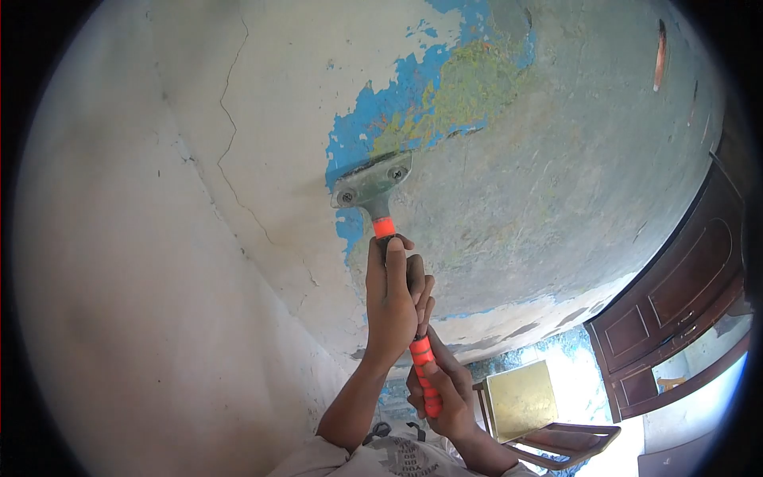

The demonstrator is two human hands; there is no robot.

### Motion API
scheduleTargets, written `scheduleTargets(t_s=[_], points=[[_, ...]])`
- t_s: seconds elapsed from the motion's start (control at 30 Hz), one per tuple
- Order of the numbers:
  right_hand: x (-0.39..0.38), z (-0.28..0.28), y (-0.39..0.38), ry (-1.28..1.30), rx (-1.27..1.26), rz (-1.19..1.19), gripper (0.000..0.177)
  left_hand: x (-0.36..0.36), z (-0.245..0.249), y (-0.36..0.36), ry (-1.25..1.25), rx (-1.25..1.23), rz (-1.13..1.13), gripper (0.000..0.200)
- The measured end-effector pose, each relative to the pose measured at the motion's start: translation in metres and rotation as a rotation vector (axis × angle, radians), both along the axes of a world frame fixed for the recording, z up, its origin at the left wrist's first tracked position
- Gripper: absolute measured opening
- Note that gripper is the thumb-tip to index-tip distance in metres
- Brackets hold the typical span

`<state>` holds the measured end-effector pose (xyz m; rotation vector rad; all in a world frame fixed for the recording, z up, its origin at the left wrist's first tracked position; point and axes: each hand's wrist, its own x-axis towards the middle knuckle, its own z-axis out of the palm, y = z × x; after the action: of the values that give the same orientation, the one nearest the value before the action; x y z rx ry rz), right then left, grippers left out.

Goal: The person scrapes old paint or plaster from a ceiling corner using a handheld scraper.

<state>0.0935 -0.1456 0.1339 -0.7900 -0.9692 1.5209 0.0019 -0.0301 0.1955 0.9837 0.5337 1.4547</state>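
A long-handled scraper (372, 184) with a wide metal head and an orange-and-black grip is held up against the wall. Its blade edge meets a patch of blue paint (358, 131) beside off-white paint. My left hand (393, 302) is wrapped round the upper handle just below the head, thumb along it. Lower down, my right hand (449, 401) grips the orange end of the handle. Right of the blade the wall is bare grey plaster (509, 215), with a yellow-green patch (477, 83) above.
A thin crack (230, 123) runs down the off-white paint, left of the scraper. A wall corner (242, 253) lies farther left. At lower right stand a chair with a yellow seat (520, 400) and dark wooden furniture (675, 290) with panelled doors.
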Motion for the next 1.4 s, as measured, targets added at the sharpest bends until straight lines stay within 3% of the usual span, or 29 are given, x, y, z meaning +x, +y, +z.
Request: scheduleTargets(t_s=[0.63,0.73,0.93,1.07,1.27,1.4], points=[[-0.003,0.0,0.001,0.007,0.018,-0.002,0.061,-0.003,-0.006,0.0,-0.013,0.002,-0.009,0.033],[-0.007,0.005,0.002,0.019,0.031,-0.018,0.061,-0.003,0.011,0.0,-0.002,-0.003,0.002,0.033],[-0.008,-0.005,0.005,0.003,0.057,-0.012,0.061,-0.005,-0.009,0.001,0.015,0.008,0.009,0.032],[-0.008,0.003,0.006,0.069,0.03,-0.006,0.061,-0.004,0.011,0.001,0.009,0.012,0.006,0.032],[-0.002,-0.004,0.0,0.084,-0.009,0.017,0.062,0.001,-0.009,0.001,-0.006,0.01,-0.003,0.033],[-0.002,0.005,0.002,0.091,0.011,0.024,0.064,0.0,0.007,0.001,-0.011,0.017,-0.006,0.032]])
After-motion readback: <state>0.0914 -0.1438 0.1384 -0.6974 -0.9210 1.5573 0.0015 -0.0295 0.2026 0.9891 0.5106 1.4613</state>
